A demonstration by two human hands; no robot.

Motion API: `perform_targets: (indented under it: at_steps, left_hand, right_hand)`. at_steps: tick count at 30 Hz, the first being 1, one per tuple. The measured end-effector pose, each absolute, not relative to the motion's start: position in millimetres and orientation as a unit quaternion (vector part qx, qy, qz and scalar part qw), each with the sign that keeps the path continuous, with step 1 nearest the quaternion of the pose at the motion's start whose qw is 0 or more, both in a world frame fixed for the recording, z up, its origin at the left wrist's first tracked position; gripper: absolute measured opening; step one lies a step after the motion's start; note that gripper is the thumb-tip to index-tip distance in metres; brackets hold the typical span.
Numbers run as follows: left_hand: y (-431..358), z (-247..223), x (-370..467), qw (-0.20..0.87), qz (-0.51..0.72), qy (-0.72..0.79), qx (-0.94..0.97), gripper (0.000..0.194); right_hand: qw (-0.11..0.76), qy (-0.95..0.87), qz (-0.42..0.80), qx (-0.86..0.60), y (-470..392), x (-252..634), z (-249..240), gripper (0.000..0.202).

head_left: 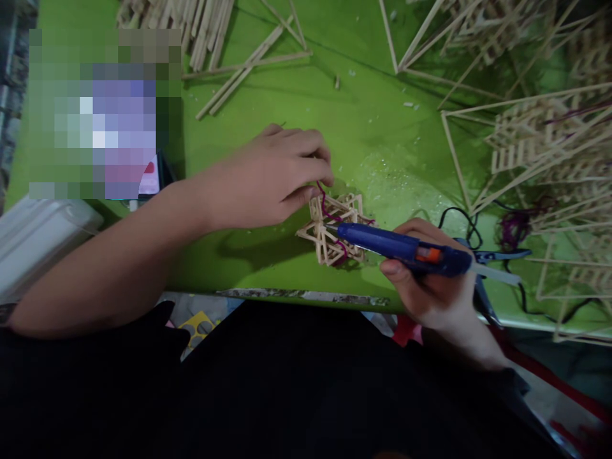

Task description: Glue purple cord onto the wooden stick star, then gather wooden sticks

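Head view: one small stick frame (321, 233) lies on the green counter (344, 115), roughly star-shaped, with no clear long axis. One blue glue gun (377, 241) reaches it from the right, its long axis sloping toward my body at the handle, nozzle over the frame; contact I can't tell. My right hand (430, 287) is wrapped round that gun, right of the frame. My left hand (291, 171) is nearer, just beside the frame's far left edge, thumb and fingers narrowed on what looks like one purple string (324, 203) running into it. Right of the frame lie one blue-handled tool (514, 254) and one purple tangle (514, 227); larger stick frames (507, 159) there overlap beyond counting. Loose sticks (205, 29), also uncountable, lie beyond the frame, leftward.
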State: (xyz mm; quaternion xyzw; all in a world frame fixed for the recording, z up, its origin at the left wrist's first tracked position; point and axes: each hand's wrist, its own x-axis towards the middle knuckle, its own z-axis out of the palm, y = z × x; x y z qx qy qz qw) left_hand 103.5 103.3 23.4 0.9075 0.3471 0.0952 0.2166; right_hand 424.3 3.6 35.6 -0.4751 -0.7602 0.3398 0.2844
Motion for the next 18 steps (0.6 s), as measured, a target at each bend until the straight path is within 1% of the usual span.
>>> perform_targets:
  at_steps: [8, 13, 18]
  left_hand:
    - [103.8, 24.0, 103.1, 0.212, 0.091, 0.346, 0.910, 0.048]
    - [103.2, 23.2, 102.5, 0.209, 0.099, 0.340, 0.912, 0.045]
    - [103.1, 22.6, 102.0, 0.202, 0.100, 0.337, 0.914, 0.046]
  right_hand:
    - [0.284, -0.755, 0.342, -0.482, 2.5, 425.2, 34.9, 0.022]
    - [0.294, -0.749, 0.351, -0.478, 2.7, 427.2, 34.1, 0.029]
    - [0.281, -0.757, 0.353, -0.473, 2.5, 429.8, 35.6, 0.026]
